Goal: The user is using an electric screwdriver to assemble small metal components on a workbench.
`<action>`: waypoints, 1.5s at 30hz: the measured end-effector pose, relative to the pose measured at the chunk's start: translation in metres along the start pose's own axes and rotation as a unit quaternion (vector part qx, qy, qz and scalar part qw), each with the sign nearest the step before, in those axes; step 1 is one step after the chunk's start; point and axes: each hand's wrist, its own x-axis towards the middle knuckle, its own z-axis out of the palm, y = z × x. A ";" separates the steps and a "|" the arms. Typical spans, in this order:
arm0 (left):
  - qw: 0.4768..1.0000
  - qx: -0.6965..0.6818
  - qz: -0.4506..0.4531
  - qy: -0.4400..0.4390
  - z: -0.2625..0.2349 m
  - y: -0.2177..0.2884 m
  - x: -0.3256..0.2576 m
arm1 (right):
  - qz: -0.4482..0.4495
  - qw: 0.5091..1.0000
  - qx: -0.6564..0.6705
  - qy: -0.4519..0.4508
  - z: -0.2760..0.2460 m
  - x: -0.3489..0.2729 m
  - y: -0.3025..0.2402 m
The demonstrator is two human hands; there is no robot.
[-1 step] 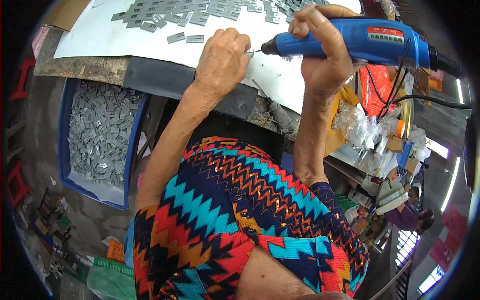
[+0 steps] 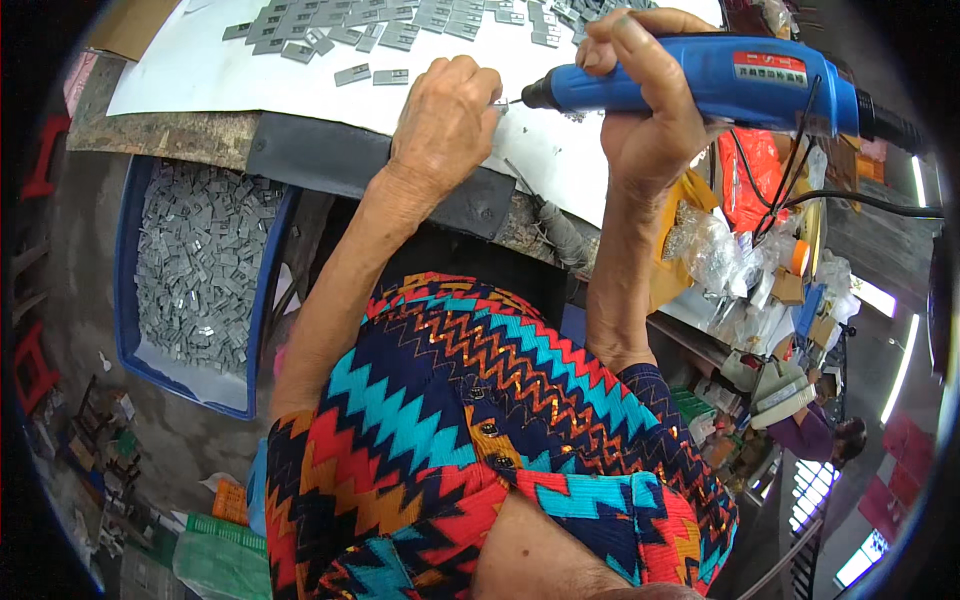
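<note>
From afar, my right hand [image 2: 652, 105] grips a blue, barrel-shaped, plastic-looking power screwdriver [image 2: 725, 85], likely hefty, best held forward; my left hand [image 2: 442, 118] pinches a small, stiff-looking grey piece [image 2: 501, 104].

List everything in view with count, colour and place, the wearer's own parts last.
Power tool: one, blue, in the right hand
Flat pieces: dozens, grey, on the white sheet
Sheet: one, white, on the table
Table: one, brown-edged, ahead
Bin: one, blue, lower left of the table
Binned pieces: uncountable, grey, inside the bin
Bag: one, red, right
Tape roll: one, orange, right
Other clutter: uncountable, mixed, around the edges
Left hand: one, bare, beside the tool's tip
Right hand: one, bare, around the tool
</note>
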 end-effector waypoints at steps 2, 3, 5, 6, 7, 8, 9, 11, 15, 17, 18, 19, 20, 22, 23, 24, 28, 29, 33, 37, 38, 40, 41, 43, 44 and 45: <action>1.000 -0.004 0.001 0.002 0.001 0.001 0.001 | -0.006 1.000 -0.003 -0.006 0.000 0.001 0.003; 1.000 -0.001 -0.005 -0.003 0.001 0.001 0.002 | -0.006 1.000 -0.005 -0.007 0.000 0.002 0.003; 1.000 0.002 -0.013 -0.007 0.001 0.001 0.002 | -0.021 0.999 0.017 -0.045 0.001 0.002 0.005; 1.000 0.006 -0.010 -0.004 0.000 0.002 0.003 | -0.020 0.999 0.017 -0.046 0.001 0.002 0.005; 1.000 0.009 -0.007 -0.002 0.000 0.002 0.003 | -0.012 0.998 0.017 -0.052 0.000 0.002 0.006; 1.000 0.009 -0.008 -0.001 0.000 0.002 0.002 | -0.005 0.998 0.018 -0.057 0.001 0.002 0.007; 1.000 0.003 -0.013 -0.002 0.001 0.001 0.002 | -0.004 0.998 0.018 -0.058 0.002 0.002 0.007; 1.000 -0.004 -0.017 -0.002 0.002 0.000 0.002 | 0.000 0.998 0.020 -0.051 0.003 0.000 0.008; 1.000 -0.010 -0.024 0.000 0.002 0.001 0.001 | 0.032 0.999 -0.013 -0.026 0.005 -0.001 0.007; 1.000 -0.013 -0.025 0.000 0.002 0.001 0.001 | 0.001 0.999 -0.001 -0.052 0.004 -0.001 0.009; 1.000 -0.012 -0.027 0.000 0.003 0.001 0.001 | 0.002 0.999 -0.001 -0.053 0.003 -0.001 0.009; 1.000 -0.011 -0.029 0.000 0.003 0.001 0.001 | 0.011 0.999 -0.002 -0.051 0.003 -0.002 0.010; 0.999 -0.011 -0.030 0.000 0.003 0.001 0.001 | 0.019 0.999 -0.004 -0.050 0.002 -0.002 0.010; 1.000 0.002 -0.024 0.005 0.005 0.000 0.001 | 0.015 0.999 -0.010 -0.051 0.003 -0.002 0.009; 1.000 0.001 -0.024 0.004 0.004 0.000 0.002 | 0.011 0.999 -0.016 -0.051 0.002 -0.002 0.009; 1.000 0.000 -0.022 0.004 0.004 0.000 0.002 | 0.011 0.999 -0.016 -0.050 0.002 -0.003 0.009; 1.000 -0.005 -0.029 -0.003 0.003 0.000 0.002 | 0.007 0.999 -0.027 -0.042 0.003 -0.004 0.009; 1.000 -0.005 -0.029 -0.003 0.003 -0.001 0.002 | 0.008 0.998 -0.032 -0.045 0.004 -0.004 0.009; 0.999 -0.015 -0.032 -0.003 0.003 0.000 0.003 | 0.000 0.999 -0.034 -0.034 0.006 -0.006 0.010; 0.999 -0.017 -0.028 0.001 0.003 -0.001 0.003 | -0.006 0.997 -0.059 -0.047 -0.001 -0.004 0.014; 0.999 -0.018 -0.027 0.002 0.003 -0.001 0.003 | -0.006 0.995 -0.067 -0.073 -0.003 -0.003 0.015; 0.999 -0.005 -0.035 -0.005 0.004 -0.001 0.003 | -0.002 0.996 -0.061 -0.070 -0.004 -0.004 0.014; 0.999 -0.004 -0.035 -0.005 0.003 -0.001 0.003 | 0.008 0.996 -0.046 -0.074 -0.003 -0.004 0.015; 0.999 -0.001 -0.050 -0.018 0.002 -0.001 0.003 | 0.019 0.996 -0.031 -0.077 -0.002 -0.005 0.015; 0.999 -0.001 -0.051 -0.019 0.003 -0.002 0.003 | 0.034 0.995 -0.047 -0.075 -0.001 -0.006 0.013; 0.999 -0.007 -0.042 -0.006 0.004 -0.002 0.002 | 0.048 0.994 -0.063 -0.074 0.001 -0.007 0.011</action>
